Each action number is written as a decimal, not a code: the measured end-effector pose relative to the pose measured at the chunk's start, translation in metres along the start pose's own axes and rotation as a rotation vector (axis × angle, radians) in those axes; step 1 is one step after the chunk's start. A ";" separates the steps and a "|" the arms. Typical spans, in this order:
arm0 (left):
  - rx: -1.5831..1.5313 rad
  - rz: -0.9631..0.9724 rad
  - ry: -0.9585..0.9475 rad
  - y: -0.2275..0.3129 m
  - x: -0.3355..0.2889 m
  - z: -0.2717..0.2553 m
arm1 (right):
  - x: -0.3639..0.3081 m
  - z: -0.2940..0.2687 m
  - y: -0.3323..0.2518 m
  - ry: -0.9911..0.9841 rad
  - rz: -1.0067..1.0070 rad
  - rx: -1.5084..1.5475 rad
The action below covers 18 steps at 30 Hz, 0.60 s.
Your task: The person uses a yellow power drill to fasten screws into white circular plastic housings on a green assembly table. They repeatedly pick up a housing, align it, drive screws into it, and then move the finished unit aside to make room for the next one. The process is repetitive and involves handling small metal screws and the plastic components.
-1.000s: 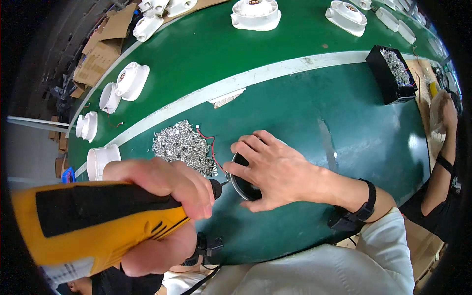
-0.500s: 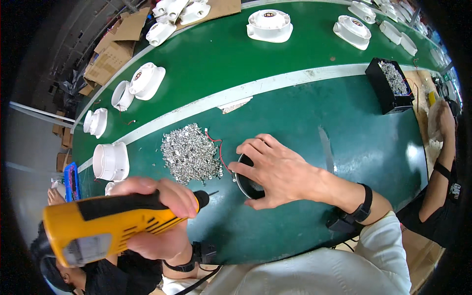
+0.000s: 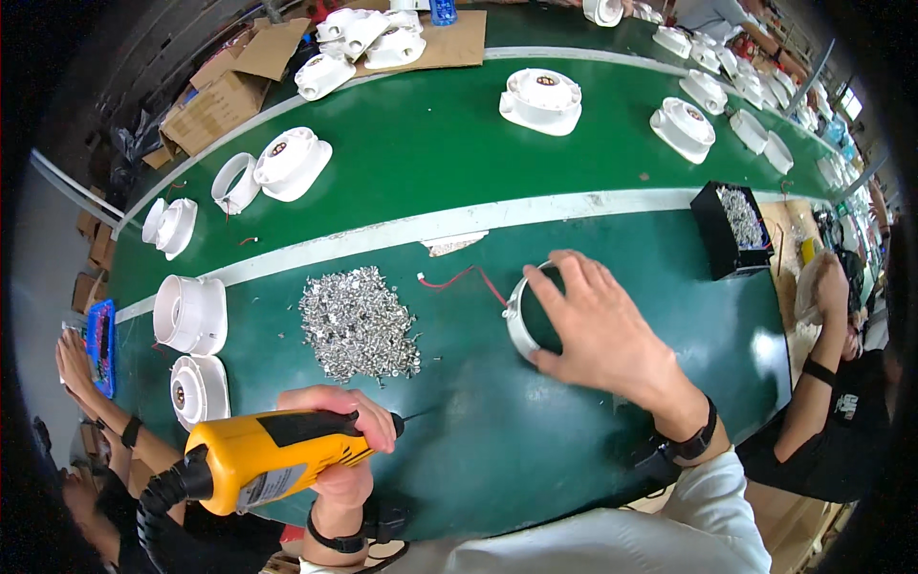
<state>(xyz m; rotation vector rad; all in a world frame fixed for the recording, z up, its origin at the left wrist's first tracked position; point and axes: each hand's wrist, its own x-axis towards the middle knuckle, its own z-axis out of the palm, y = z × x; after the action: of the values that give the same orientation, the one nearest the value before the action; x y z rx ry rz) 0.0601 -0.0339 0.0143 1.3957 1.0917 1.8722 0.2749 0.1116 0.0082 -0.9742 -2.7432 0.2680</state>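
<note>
My left hand is closed round a yellow and black electric screwdriver, its thin bit pointing right over the green tabletop. To the right, my right hand spans a white plastic ring, fingers on its far rim and thumb at its near side. My palm and fingers hide the ring's right part. A red wire with a small white plug runs from the ring's left side. Between the hands and farther off lies a pile of small silver screws.
White round housings stand along the green conveyor belt beyond a pale rail. Two more housings sit at left, near a blue tray. A black box of screws stands at right. Co-workers' arms are at both sides.
My right hand has moved right with the ring, whose white side and stretched-out red wire now show. The screwdriver is still in my left hand. The view has shifted, showing more of the far side.
</note>
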 end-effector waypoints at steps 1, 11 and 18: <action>-0.004 0.003 0.011 0.000 -0.001 0.000 | 0.003 -0.002 0.008 0.022 -0.010 0.005; 0.012 0.011 0.076 -0.006 -0.014 -0.006 | 0.026 0.030 0.028 0.299 0.190 -0.060; -0.083 0.051 0.153 -0.015 -0.021 -0.015 | 0.040 0.066 0.055 0.431 0.071 -0.046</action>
<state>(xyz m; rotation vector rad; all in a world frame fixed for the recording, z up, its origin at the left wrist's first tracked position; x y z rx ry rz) 0.0516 -0.0472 -0.0105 1.2617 1.0459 2.0647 0.2606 0.1725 -0.0625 -1.0060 -2.3355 0.0019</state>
